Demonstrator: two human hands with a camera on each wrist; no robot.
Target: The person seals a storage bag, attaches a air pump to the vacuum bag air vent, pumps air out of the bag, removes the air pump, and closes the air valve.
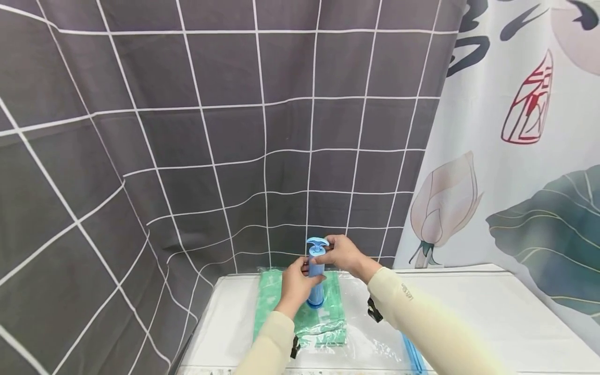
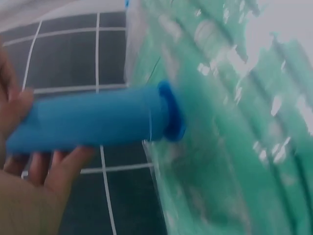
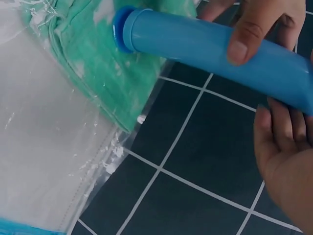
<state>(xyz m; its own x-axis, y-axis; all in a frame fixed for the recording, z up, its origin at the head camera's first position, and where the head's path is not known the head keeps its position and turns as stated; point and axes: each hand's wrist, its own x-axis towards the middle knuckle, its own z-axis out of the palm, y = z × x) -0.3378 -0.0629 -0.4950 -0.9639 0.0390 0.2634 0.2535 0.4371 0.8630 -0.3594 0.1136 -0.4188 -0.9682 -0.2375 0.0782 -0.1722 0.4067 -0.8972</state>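
Observation:
A blue hand pump (image 1: pixel 316 270) stands nearly upright, its T-shaped handle at the top and its flared base (image 2: pixel 172 111) over a clear plastic bag (image 1: pixel 367 323). Inside the bag lies folded green cloth (image 1: pixel 272 294) with pale patches. My left hand (image 1: pixel 295 285) grips the pump's barrel around the middle, thumb on the near side. My right hand (image 1: pixel 348 256) holds the top of the barrel just under the handle, fingers and thumb on either side. Whether the base touches the bag or hovers above it, I cannot tell.
The bag lies on a white table (image 1: pixel 469 291), with a blue strip (image 1: pixel 413 354) along its right end. A dark grey curtain (image 1: pixel 234 156) with white grid lines hangs behind and to the left. A white curtain (image 1: pixel 478 114) with lotus prints hangs on the right.

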